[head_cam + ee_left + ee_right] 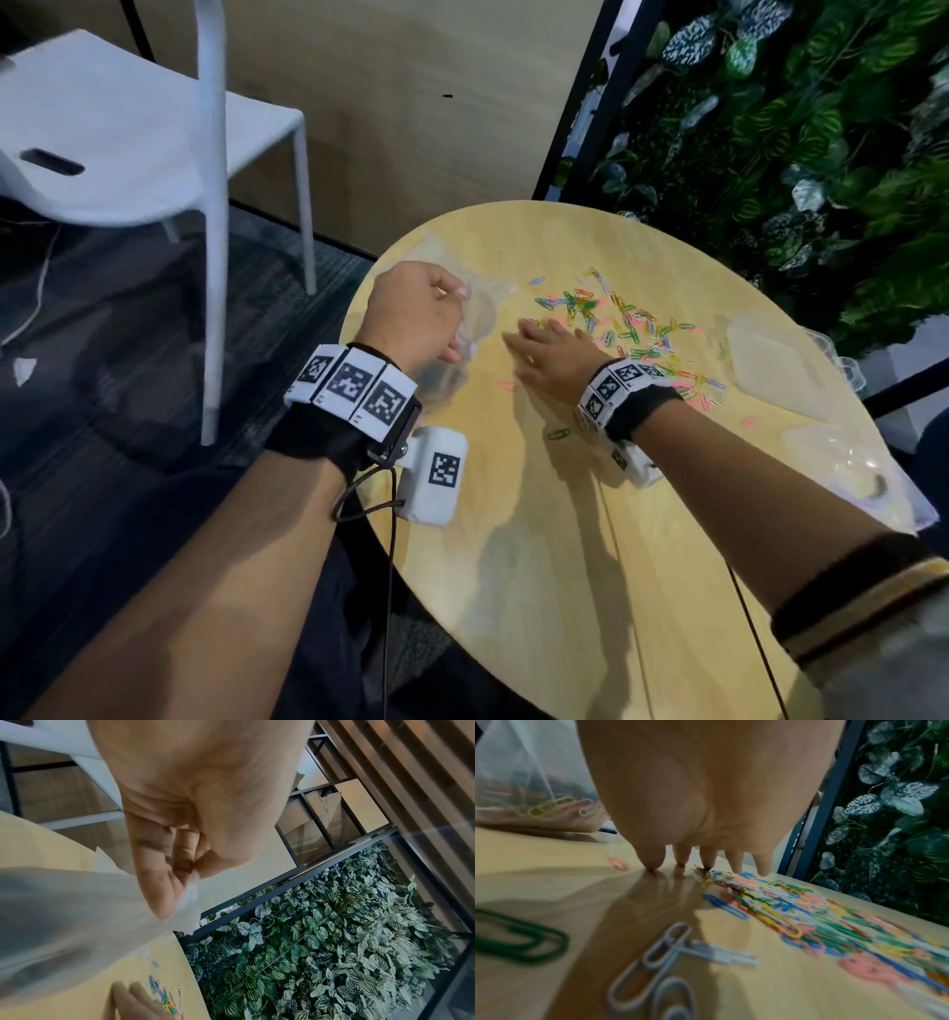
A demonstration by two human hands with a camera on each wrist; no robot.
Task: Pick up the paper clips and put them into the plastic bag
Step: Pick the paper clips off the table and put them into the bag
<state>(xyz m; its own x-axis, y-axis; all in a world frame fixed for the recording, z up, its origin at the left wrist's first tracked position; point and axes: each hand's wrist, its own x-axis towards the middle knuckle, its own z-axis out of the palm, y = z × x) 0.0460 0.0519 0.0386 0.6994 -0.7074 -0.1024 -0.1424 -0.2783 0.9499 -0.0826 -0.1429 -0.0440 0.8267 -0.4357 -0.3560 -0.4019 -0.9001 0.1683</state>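
Observation:
Coloured paper clips [624, 321] [795, 902] lie scattered in a heap across the middle of the round wooden table [565, 539]. At the table's left edge my left hand [418, 313] [180, 862] pinches the rim of a clear plastic bag [480, 313] [64, 912] and holds it up. Several clips lie inside the bag [534, 787]. My right hand [544, 349] [706, 862] lies flat with straight fingers, its fingertips [652, 868] touching the table at the near-left edge of the heap. It holds nothing.
Single clips lie apart: a green one [558, 434] [518, 939], a pink one [506, 384] [618, 863]. Clear plastic containers [775, 360] and more plastic [847, 462] sit at the table's right. A white chair [128, 154] stands at left, a plant wall [796, 128] behind.

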